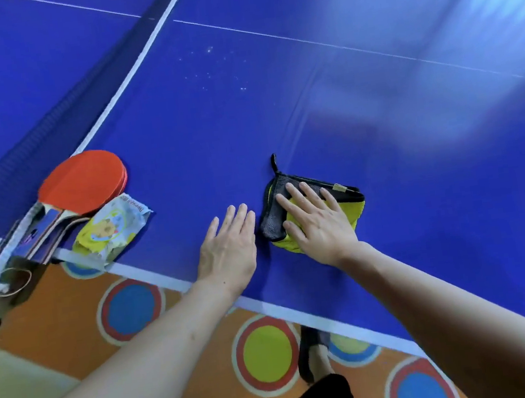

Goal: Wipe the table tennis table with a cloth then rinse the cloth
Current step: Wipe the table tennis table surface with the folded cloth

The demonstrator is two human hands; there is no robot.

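Note:
A folded grey and yellow cloth [347, 200] with a black loop lies on the blue table tennis table [375, 102] near its front edge. My right hand [315, 222] presses flat on the cloth with straight, spread fingers. Just left of the cloth, my left hand [231, 249] rests flat on the bare table surface, fingers straight and together. Small white specks [212, 69] dot the table farther out, toward the net.
Red paddles [82, 184] and a yellow wipes packet [111, 230] lie at the left by the net [56, 118] and its post clamp [9, 276]. Below the table edge is an orange floor with coloured circles [267, 353].

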